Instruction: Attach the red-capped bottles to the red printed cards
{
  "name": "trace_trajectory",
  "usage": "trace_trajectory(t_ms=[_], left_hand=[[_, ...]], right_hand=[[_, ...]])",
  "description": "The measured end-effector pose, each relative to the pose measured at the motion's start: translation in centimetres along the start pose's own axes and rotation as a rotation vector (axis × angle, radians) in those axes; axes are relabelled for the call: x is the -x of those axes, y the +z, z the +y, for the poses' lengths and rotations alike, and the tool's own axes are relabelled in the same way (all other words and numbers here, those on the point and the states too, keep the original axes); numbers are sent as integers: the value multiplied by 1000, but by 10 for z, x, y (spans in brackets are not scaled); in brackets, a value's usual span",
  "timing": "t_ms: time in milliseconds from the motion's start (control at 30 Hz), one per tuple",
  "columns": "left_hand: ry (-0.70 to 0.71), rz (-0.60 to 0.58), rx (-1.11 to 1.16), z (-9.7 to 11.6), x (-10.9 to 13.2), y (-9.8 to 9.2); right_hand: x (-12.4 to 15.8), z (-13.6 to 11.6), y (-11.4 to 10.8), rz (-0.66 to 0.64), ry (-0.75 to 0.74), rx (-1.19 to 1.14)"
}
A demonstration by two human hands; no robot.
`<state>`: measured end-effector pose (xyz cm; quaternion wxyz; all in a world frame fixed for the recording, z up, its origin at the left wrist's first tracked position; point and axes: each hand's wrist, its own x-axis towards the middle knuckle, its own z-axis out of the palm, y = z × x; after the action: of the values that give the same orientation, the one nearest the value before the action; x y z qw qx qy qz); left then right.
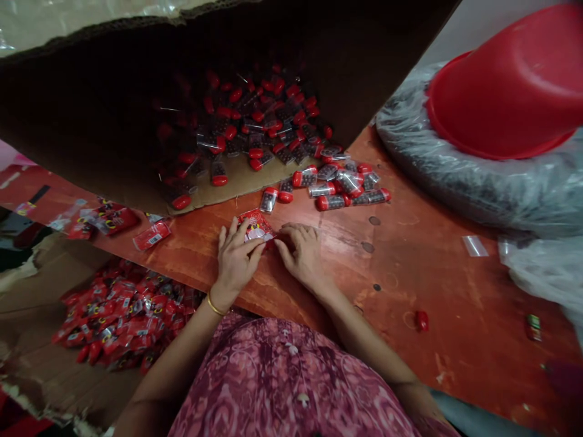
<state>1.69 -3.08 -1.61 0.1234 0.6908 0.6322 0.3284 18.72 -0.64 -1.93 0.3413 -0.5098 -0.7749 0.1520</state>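
Note:
A small red printed packet [255,226] with a clear section lies flat on the wooden table, between my two hands. My left hand [235,260] rests on its near left side, thumb and forefinger pinched at the lower edge. At the packet's right corner, the thumb and forefinger of my right hand [301,254] also close on the edge. Just beyond the packet stands a clear container with a red cap [268,199]. More of these capped containers [334,201] are heaped to the right, holding dark contents.
A tipped cardboard box [214,199] spills many containers onto the table [346,261]. Filled red packets [132,309] pile in a carton at lower left. Others [152,235] lie on the table's left. A red tub [505,85] sits on a plastic-wrapped bundle [455,188]. A loose red cap [422,321] lies right.

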Motion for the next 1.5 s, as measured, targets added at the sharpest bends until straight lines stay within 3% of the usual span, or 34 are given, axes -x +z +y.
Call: trace_trajectory(t_ms=[100,233,367,533,733,900,1033,1167,1267,1500], left_hand=[[-202,89,365,15,-7,-3],[-502,103,911,41,-15,-1],[-628,77,1129,58,-12,9],[-652,-107,1197,52,-2,9],[-760,-264,1073,37,-1,-5],[-858,-181,1076,39,-9,-4],[-906,-114,1134,43,-17,-3],[-939,-111,1196,46,-22,-7],[-967,-140,1220,48,-22,-8],[-1019,-191,1261,47,-19,-6]], right_hand=[[6,-10,-3,94,160,-288],[9,-28,2,20,406,-808],[4,-35,3,64,519,-977],[4,-24,-3,16,399,-737],[9,-16,-2,-84,207,-489],[2,-13,-7,-178,182,-477],[-11,13,-32,-198,127,-349],[-21,51,-61,-370,-108,-2],[-19,63,-70,-491,-218,137],[2,61,-59,-411,-160,329]])
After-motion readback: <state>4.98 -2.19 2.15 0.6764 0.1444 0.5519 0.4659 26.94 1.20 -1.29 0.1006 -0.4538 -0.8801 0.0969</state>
